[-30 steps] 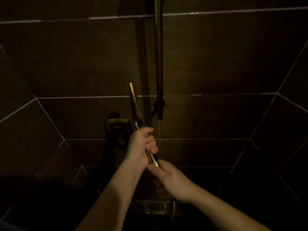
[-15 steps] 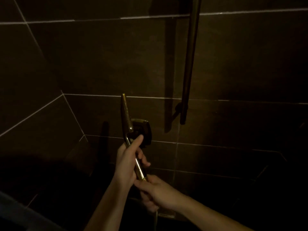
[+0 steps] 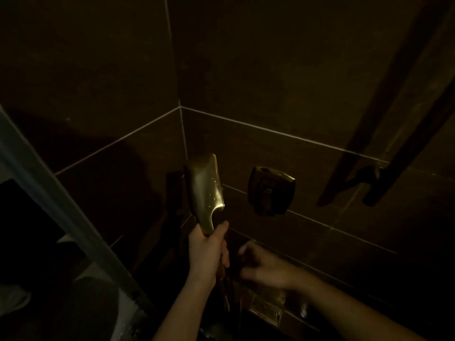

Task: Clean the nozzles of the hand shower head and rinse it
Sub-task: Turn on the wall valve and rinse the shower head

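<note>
The brass hand shower head (image 3: 206,190) is a flat rectangular paddle, held upright in the dim shower corner. I see its smooth back with a few water drops; the nozzle face is turned away. My left hand (image 3: 208,252) grips its handle just below the head. The hose (image 3: 225,295) drops from under that fist. My right hand (image 3: 264,265) is off the handle, blurred, fingers spread, low beside the wall near the brass control plate (image 3: 266,310).
A brass wall holder (image 3: 270,190) is fixed to the tiles right of the head. A dark vertical rail (image 3: 403,143) with its bracket runs up the right wall. A glass door frame (image 3: 61,205) slants at the left. Dark tiled walls close in all around.
The view has swung left. My right hand has let go of the handle's end and moved right and down toward the wall. The shower head has rotated, showing its broad back.
</note>
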### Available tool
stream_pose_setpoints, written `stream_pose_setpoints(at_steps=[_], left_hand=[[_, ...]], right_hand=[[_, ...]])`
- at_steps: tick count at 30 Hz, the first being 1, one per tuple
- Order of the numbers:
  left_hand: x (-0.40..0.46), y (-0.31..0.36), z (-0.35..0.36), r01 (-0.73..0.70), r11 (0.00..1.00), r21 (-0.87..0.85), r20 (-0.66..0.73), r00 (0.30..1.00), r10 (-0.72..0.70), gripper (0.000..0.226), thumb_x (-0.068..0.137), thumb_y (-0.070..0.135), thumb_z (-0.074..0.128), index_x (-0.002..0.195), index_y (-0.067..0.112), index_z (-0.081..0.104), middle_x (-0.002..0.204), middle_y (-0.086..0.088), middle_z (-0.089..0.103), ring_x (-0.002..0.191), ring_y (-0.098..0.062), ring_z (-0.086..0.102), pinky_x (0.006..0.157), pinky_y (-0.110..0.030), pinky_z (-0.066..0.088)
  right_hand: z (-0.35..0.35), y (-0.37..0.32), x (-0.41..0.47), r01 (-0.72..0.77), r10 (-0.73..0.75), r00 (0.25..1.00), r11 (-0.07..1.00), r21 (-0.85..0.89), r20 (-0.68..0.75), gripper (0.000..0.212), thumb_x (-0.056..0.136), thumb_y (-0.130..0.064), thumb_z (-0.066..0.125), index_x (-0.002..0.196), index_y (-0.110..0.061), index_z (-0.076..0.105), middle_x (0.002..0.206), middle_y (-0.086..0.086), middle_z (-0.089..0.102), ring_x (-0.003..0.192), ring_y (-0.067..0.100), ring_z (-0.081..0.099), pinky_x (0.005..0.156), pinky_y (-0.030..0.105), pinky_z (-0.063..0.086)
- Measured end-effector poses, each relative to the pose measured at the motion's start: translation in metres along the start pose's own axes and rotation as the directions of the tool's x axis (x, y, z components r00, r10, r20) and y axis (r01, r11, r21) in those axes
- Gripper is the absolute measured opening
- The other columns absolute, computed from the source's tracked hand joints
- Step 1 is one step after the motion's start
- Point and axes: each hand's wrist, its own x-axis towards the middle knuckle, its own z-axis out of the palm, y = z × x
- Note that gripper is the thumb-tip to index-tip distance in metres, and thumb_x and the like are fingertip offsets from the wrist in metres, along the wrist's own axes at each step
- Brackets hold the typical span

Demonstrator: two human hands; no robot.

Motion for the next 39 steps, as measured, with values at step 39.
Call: stream_pose_setpoints(at_steps=[39], left_hand=[[0.074,0.009,-0.042,-0.059,0.994,0.089,-0.133,0.989,0.07,0.01,0.099,0.012,0.06,0.108,0.012,0.057,0.053,-0.009,0.046,0.037,-0.017,0.043,0.038,-0.028,0.039]], right_hand=[[-0.106,0.037,0.179,-0.317,0.334,0.752,0.939,0.133,-0.568,0.04,0.102,-0.038,0.042,0.122,-0.006,0.056,0.092,0.006,0.055,0.069,0.015,0.054,0.055,0.027,0.044]])
